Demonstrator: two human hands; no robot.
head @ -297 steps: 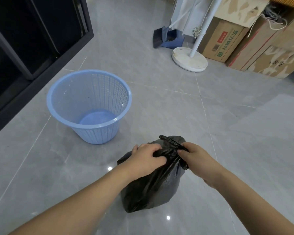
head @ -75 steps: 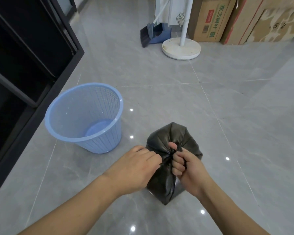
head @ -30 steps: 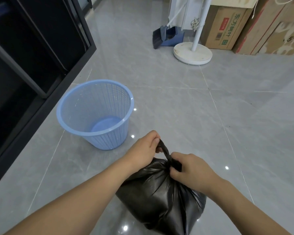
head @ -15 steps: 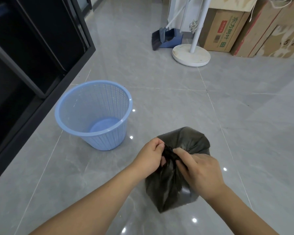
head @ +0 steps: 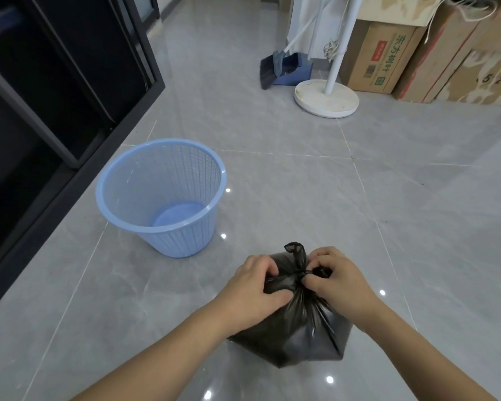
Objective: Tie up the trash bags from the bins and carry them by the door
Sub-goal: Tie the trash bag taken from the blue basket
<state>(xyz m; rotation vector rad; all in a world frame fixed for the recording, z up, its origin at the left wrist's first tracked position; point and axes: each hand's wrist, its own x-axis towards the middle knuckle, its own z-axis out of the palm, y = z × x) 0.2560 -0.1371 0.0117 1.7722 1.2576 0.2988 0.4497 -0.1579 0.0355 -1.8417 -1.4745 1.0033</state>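
Note:
A black trash bag (head: 301, 340) sits low in front of me over the grey tiled floor, its neck gathered into a knot with a short twisted tail sticking up. My left hand (head: 255, 287) grips the bag's neck from the left. My right hand (head: 336, 282) pinches the knot from the right. A light blue mesh bin (head: 159, 198) stands to the left of the bag with nothing in it.
A black cabinet (head: 55, 96) runs along the left. At the back stand a white round fan base (head: 326, 102) with its pole, a blue dustpan with a broom (head: 281, 69), and several cardboard boxes (head: 382, 59). Grey floor tiles (head: 431, 212) stretch to the right.
The bag's neck has been pulled into a tight knot with a tail sticking up. Both hands have shifted to either side of the knot, and the bag sits lower in view.

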